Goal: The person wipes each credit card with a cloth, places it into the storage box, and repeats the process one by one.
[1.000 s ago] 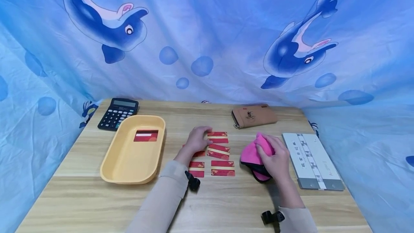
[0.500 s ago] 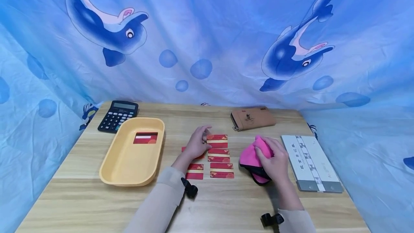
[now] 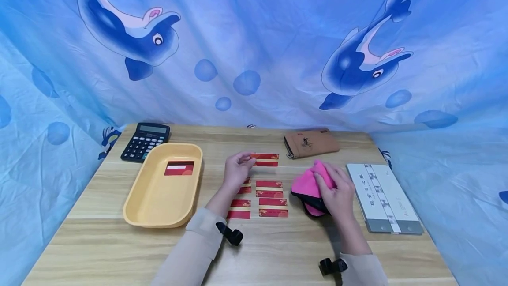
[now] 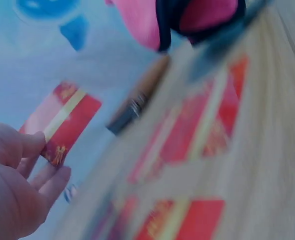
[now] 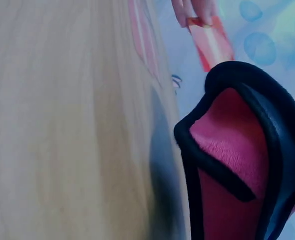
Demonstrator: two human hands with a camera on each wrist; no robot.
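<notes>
My left hand (image 3: pixel 236 172) pinches a red card with a gold band (image 3: pixel 267 159) by its left end, between thumb and fingers. The left wrist view shows this card (image 4: pixel 70 125) raised clear of the table. Several similar red cards (image 3: pixel 273 208) lie flat in rows nearer to me, one partly covered by the left wrist. At the right, my right hand (image 3: pixel 338 191) grips a pink cloth pouch with black edging (image 3: pixel 307 184) by its top. Its black-trimmed mouth (image 5: pixel 227 135) gapes in the right wrist view, showing the pink lining.
A yellow tray (image 3: pixel 131 206) with one red card (image 3: pixel 178 169) inside stands at the left, beside a black calculator (image 3: pixel 146 141). Toward the back lies a brown zip wallet (image 3: pixel 317 143). A white and grey book (image 3: pixel 382 197) is at the right edge.
My left hand has picked up the farthest card of the right row and raised it. The pink pouch has shifted slightly left and up in my right hand.
</notes>
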